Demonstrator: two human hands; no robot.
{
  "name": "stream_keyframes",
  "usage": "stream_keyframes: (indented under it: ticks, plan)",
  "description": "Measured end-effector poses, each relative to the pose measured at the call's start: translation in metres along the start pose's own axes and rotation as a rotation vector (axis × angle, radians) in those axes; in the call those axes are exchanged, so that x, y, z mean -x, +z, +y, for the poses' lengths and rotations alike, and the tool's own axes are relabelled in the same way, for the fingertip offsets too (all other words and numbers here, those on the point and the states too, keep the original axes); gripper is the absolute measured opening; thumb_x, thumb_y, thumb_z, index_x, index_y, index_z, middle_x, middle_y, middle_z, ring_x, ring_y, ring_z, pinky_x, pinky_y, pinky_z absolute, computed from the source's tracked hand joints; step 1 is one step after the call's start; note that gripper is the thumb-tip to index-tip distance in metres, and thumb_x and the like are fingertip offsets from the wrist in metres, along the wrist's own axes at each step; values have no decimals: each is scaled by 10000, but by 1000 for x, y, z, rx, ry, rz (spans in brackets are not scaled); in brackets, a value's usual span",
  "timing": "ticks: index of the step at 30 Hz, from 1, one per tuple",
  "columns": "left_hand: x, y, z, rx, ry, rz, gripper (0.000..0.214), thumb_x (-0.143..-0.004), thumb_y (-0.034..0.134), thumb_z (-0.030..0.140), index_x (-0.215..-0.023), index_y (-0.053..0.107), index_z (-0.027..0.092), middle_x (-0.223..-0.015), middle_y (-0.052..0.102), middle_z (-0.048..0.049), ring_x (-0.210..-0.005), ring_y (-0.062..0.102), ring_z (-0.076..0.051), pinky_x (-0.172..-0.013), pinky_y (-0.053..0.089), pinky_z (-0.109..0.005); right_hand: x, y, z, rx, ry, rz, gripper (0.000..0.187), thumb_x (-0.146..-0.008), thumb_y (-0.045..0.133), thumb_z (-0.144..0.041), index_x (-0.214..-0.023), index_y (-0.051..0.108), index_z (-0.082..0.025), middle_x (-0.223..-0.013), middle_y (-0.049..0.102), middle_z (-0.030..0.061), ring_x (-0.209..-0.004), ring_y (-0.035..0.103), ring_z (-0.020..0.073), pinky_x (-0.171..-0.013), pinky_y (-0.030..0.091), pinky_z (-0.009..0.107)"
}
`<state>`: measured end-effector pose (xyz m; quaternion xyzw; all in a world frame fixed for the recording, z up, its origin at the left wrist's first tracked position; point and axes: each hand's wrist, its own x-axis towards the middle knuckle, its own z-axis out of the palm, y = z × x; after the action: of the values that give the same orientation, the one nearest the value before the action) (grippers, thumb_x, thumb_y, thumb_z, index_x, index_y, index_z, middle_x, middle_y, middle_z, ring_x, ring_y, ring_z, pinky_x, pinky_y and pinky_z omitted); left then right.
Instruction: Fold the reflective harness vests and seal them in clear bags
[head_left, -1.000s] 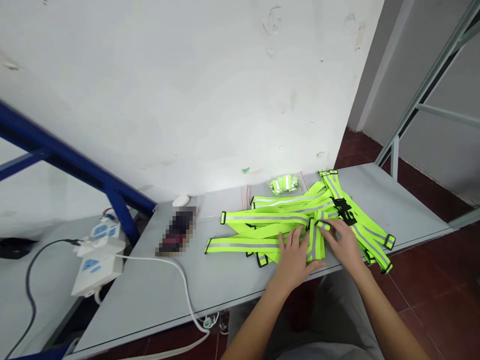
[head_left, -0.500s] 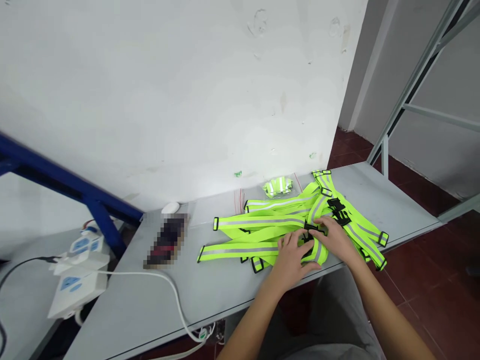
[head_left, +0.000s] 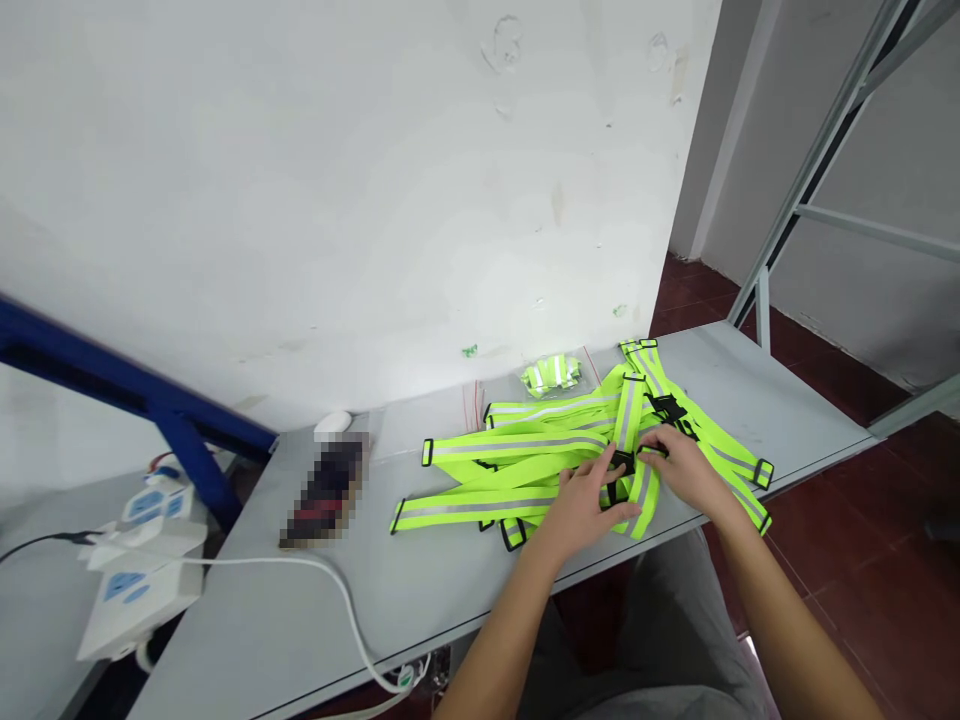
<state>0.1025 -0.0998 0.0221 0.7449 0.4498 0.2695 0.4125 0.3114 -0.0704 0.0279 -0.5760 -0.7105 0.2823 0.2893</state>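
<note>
Neon-yellow reflective straps (head_left: pixel 517 443) with grey stripes and black plastic fittings lie in a loose pile on the grey table. My left hand (head_left: pixel 585 508) is on the near part of the pile, its fingers closed about a strap at a black buckle (head_left: pixel 621 462); its thumb is stretched out over the yellow band. Just right of it, my right hand (head_left: pixel 681 470) pinches a black fitting (head_left: pixel 652 450) on a strap between thumb and fingertips. A short gap separates the two black pieces. Another black buckle (head_left: pixel 667 407) lies beyond my right hand.
A clear bag with a folded strap (head_left: pixel 553 375) lies by the wall. Leftward are a pixelated dark object (head_left: pixel 326 490), a white rounded item (head_left: pixel 332 424) and a white cable (head_left: pixel 300 560) crossing the table to the power strips (head_left: pixel 146 575). A blue frame (head_left: pixel 172 410) stands at left.
My right hand has shifted slightly right, with its black fitting now apart from the buckle at my left hand. The strap between and behind the hands lies straighter. The view has turned slightly.
</note>
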Motion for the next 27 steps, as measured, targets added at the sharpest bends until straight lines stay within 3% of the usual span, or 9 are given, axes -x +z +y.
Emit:
stream_keyframes:
  ticks: [3,6,10,13,15,18,21,24,27]
  plan:
    - [-2,-3,1,-209,-41,-120,893,-802,598,579,-1506,152,258,-1308,587,-117,-1232,505,-300,-1029,286,-472,-21,3,-4,11,-76,126,100,-832,584,-268,-893,632,-204,-888,614,35,-814,591,182,-718,461,301]
    - [-2,-1,-1,-375,12,-110,646,-863,552,521,-1421,354,260,-1288,592,-96,-1231,494,-277,-1010,311,-438,-39,19,-2,43,-98,125,57,-795,635,-218,-849,633,-201,-839,619,23,-807,583,181,-747,455,307]
    - [3,7,-2,-595,33,48,387,-864,586,461,-1189,582,251,-1203,623,-85,-1179,503,-289,-947,371,-457,-46,41,7,121,-104,123,51,-773,660,-188,-775,611,-201,-826,599,36,-875,550,219,-796,434,346]
    - [7,16,2,-754,9,200,366,-833,625,455,-1126,622,236,-1305,547,-122,-1178,492,-321,-935,389,-501,-45,46,11,175,-83,147,36,-797,643,-206,-795,608,-196,-892,572,63,-925,530,234,-800,417,349]
    - [10,23,5,-843,57,243,346,-877,573,372,-1191,592,227,-1422,456,-130,-1275,421,-331,-1002,340,-555,-45,47,12,197,-68,134,26,-808,631,-208,-801,607,-199,-873,569,51,-857,543,211,-751,413,320]
    - [15,37,7,-909,228,144,443,-940,409,269,-1380,436,220,-1500,383,-84,-1402,274,-282,-1104,194,-608,-49,48,12,217,-41,96,43,-815,619,-214,-780,597,-206,-761,574,9,-701,539,168,-652,391,278]
    - [18,49,7,-884,273,53,507,-966,319,359,-1421,379,142,-1488,403,-102,-1410,273,-255,-1144,146,-582,-53,46,12,229,-7,82,78,-809,633,-256,-765,591,-208,-684,575,-12,-648,541,158,-608,381,259]
    - [14,53,8,-834,236,43,560,-953,353,425,-1381,421,71,-1460,430,-158,-1379,337,-280,-1154,183,-526,-58,38,11,251,53,127,133,-824,610,-300,-910,602,-198,-711,599,0,-682,567,174,-636,404,269]
    - [1,46,12,-778,196,20,482,-949,382,319,-1354,438,64,-1354,545,-156,-1260,486,-266,-1096,329,-451,-68,25,9,295,143,255,434,-847,564,-374,-1209,497,-145,-992,615,104,-926,570,244,-768,422,327]
